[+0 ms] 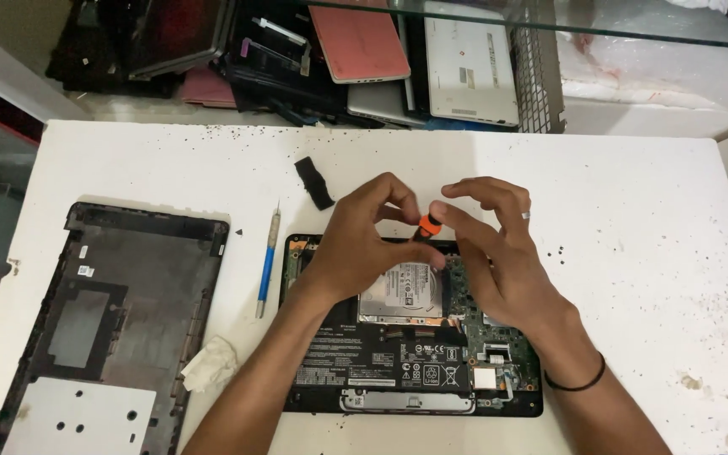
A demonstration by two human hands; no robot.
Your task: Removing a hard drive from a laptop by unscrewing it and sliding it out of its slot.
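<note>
An opened laptop (pixel 398 371) lies bottom-up on the white table (pixel 634 219), showing its battery, circuit board and a silver hard drive (pixel 404 293). Both my hands hover over its far edge. My left hand (pixel 355 240) and my right hand (pixel 499 244) together pinch a small screwdriver with an orange and black handle (pixel 428 225), held upright above the drive. A ring sits on my right hand, and a black band circles that wrist.
The removed black bottom cover (pixel 103 329) lies at left. A blue-handled tool (pixel 268 261), a crumpled white tissue (pixel 211 364) and a small black part (pixel 314 182) lie nearby. Stacked laptops (pixel 431 67) fill the floor behind the table.
</note>
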